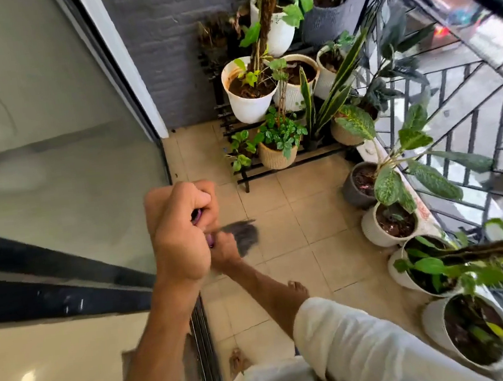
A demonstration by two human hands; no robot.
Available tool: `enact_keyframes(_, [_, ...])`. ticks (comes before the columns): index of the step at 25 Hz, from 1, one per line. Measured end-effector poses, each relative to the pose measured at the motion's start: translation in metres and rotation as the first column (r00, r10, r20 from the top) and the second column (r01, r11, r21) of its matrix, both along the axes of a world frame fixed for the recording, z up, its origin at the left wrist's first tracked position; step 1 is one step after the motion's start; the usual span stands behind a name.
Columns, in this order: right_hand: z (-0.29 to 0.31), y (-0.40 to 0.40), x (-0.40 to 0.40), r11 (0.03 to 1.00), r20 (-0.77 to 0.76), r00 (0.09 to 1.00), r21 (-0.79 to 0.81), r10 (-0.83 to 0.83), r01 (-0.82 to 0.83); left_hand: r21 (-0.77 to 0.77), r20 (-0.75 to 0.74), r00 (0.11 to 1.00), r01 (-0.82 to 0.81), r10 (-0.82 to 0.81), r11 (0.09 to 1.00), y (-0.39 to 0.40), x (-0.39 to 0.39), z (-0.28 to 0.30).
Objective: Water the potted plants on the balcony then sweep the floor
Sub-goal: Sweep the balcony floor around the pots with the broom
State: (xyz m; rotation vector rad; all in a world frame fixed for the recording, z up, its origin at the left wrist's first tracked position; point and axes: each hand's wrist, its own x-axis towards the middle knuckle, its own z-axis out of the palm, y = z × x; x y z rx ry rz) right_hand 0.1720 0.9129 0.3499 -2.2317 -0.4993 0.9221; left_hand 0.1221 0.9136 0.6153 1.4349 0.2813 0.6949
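My left hand (pixel 179 230) is closed around the top of a purple broom handle (pixel 197 216), close to the camera. Just below it, my right hand (pixel 224 253) grips the same handle lower down. The broom's grey bristles (pixel 244 236) are blurred and hang over the beige floor tiles (pixel 297 216). Potted plants stand on a black tiered stand (pixel 244 178) in the far corner, among them a large white pot (pixel 246 103) and a ribbed beige pot (pixel 276 157). More pots line the right side, such as a white one (pixel 380 229).
A glass sliding door (pixel 60 149) with its floor track (pixel 202 337) runs along the left. A black metal railing (pixel 471 121) closes the right side behind the row of pots. My bare feet (pixel 297 288) stand on the tiles between the door and the pots.
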Motion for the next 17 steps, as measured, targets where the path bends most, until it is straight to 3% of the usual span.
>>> enact_keyframes(3, [0.017,0.016,-0.037,0.991,0.018,0.991,-0.007,0.133,-0.133,0.047,-0.014,0.999,-0.047,0.048,0.998,0.004,-0.019,0.008])
enact_keyframes(7, [0.005,-0.006,-0.022,0.999,-0.051,0.999,0.033,-0.008,0.010,-0.027,0.007,0.998,-0.055,0.055,0.998,-0.005,-0.014,0.011])
enact_keyframes(9, [-0.007,-0.039,0.012,0.995,-0.078,0.993,0.036,-0.088,0.091,-0.105,0.027,1.000,0.008,-0.005,0.994,-0.023,0.006,0.004])
enact_keyframes(17, [-0.048,-0.205,0.163,0.920,0.103,0.930,-0.143,-0.353,0.365,-0.317,0.117,0.937,0.349,-0.329,0.882,-0.098,0.127,-0.062])
